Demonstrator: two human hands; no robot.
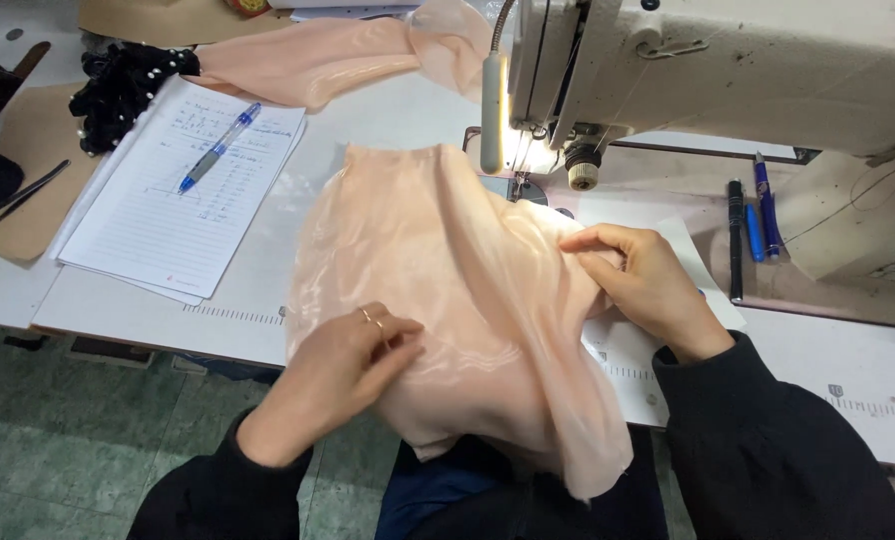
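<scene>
Peach cloth (468, 290) glossy (sheer); notebook (183, 190) matt paper.

I am at a sewing workshop bench: an industrial sewing machine (728, 70) with its lamp (492, 110) lit stands on a white table (258, 330) printed with ruler markings, beside peach fabric (458, 290), brown paper patterns (38, 150) and a notepad (183, 190).

My arms are in loose black sleeves, gathered at the wrists. My left hand (343, 365) wears two thin rings.
</scene>
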